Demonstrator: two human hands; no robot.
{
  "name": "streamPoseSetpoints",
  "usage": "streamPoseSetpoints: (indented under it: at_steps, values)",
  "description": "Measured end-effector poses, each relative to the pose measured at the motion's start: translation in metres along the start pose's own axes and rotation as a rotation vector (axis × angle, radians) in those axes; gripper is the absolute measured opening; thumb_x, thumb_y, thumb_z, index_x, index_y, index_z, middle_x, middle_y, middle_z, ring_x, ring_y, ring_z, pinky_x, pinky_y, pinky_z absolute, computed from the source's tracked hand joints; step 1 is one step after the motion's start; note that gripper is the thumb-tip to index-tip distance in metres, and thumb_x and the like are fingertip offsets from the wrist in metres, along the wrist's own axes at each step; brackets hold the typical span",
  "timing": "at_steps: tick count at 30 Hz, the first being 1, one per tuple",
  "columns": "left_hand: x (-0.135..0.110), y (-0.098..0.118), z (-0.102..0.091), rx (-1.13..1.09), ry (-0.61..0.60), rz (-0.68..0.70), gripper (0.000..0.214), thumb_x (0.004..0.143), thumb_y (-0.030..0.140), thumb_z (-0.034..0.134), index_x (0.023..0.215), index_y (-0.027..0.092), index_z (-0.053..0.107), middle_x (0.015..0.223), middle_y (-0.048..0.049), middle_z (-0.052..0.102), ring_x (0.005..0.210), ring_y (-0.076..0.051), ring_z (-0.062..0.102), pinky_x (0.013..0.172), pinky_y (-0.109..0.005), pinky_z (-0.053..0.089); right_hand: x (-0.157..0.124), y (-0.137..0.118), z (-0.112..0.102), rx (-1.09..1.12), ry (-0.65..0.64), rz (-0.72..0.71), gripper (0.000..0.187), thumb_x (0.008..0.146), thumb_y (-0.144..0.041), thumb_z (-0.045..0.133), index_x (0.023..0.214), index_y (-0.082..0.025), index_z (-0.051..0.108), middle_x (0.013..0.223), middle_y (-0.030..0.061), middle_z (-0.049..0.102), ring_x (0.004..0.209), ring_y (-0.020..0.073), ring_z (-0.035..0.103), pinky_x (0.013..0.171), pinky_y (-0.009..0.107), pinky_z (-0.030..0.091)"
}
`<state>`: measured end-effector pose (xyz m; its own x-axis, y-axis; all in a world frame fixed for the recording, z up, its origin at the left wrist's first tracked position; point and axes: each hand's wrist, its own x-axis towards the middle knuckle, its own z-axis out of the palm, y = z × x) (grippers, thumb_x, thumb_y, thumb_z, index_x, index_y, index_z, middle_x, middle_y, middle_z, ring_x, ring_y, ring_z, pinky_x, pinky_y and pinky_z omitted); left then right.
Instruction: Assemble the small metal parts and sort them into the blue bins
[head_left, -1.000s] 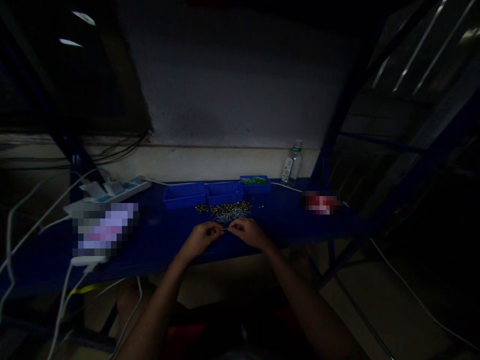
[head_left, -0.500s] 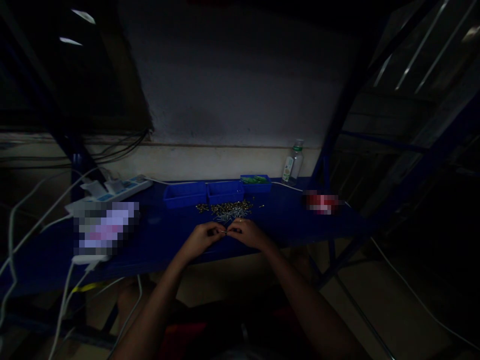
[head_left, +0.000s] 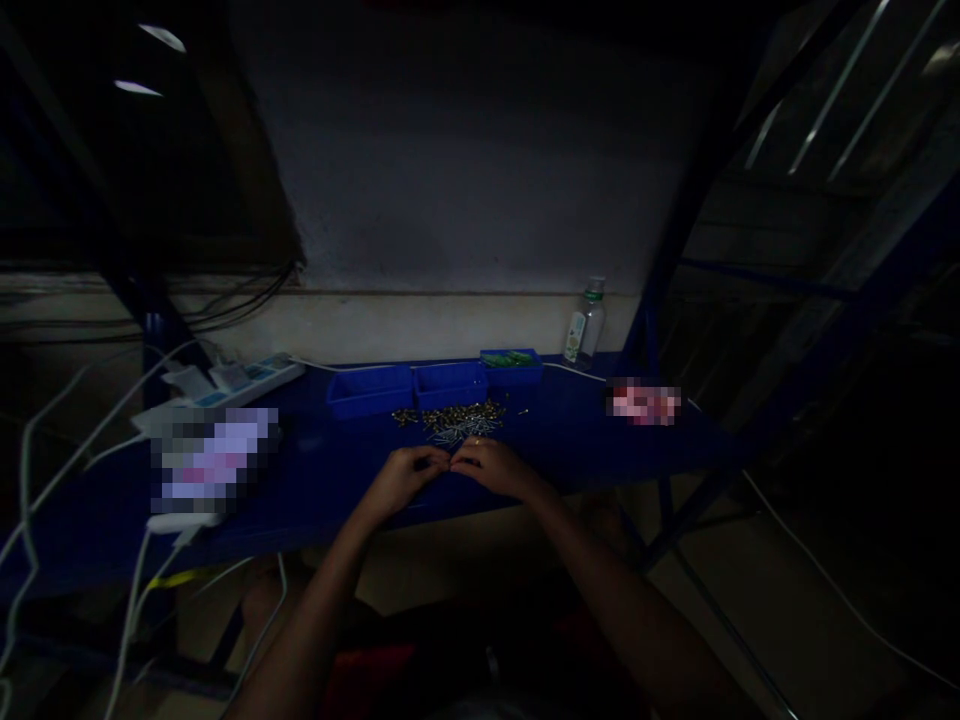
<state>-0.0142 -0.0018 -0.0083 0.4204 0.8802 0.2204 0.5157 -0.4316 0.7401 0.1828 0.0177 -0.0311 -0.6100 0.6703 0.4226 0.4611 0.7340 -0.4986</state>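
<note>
As fingertips meet at frame centre, my left hand (head_left: 405,476) and right hand (head_left: 495,466) curled closed, what they pinch too small to tell; metal parts pile (head_left: 454,417) just above on surface (head_left: 315,480), likely kept within reach.

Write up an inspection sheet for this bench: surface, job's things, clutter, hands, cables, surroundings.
Surface: blue table, dimly lit.
Job's things: pile of small metal parts just beyond the hands; blue trays, three in a row behind it, the rightmost holding something green.
Clutter: bottle at the back right.
Hands: left hand and right hand curled, fingertips meeting near the table's front edge; what they pinch is too small to tell.
Cables: power strip back left; white cables hanging off the left end.
Surroundings: wall behind; metal rack to the right.
</note>
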Motion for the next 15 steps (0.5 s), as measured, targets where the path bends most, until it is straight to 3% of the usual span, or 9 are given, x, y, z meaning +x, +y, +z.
streamPoseSetpoints:
  at_steps: [4,8,15]
  values:
    - [0.001,-0.001,0.000,-0.026,0.031,-0.022,0.030,0.077,0.036,0.054,0.095,0.015,0.063,0.086,-0.0045,0.069,0.080,-0.019,0.063,0.074,-0.027,0.046,0.007,0.001,-0.001,-0.015,-0.049,-0.017,0.018,0.086,-0.028,0.050,0.092,-0.019,0.064,0.090,0.0026,0.061,0.087,0.0118,0.054,0.077,0.022,0.037]
    - [0.002,-0.008,0.001,-0.121,0.094,-0.033,0.032,0.075,0.033,0.056,0.101,0.014,0.055,0.080,-0.0037,0.068,0.077,-0.018,0.064,0.072,-0.028,0.047,0.012,0.004,0.005,-0.029,-0.006,0.024,0.018,0.086,-0.030,0.051,0.089,-0.019,0.064,0.088,0.0024,0.061,0.083,0.0116,0.055,0.074,0.022,0.037]
    - [0.002,-0.003,0.001,-0.003,0.037,0.006,0.023,0.078,0.032,0.050,0.084,0.014,0.063,0.083,-0.0045,0.067,0.077,-0.018,0.061,0.071,-0.026,0.046,0.008,0.002,0.009,-0.033,0.028,0.053,0.018,0.084,-0.033,0.053,0.087,-0.019,0.064,0.086,0.0019,0.060,0.080,0.0109,0.054,0.071,0.021,0.036]
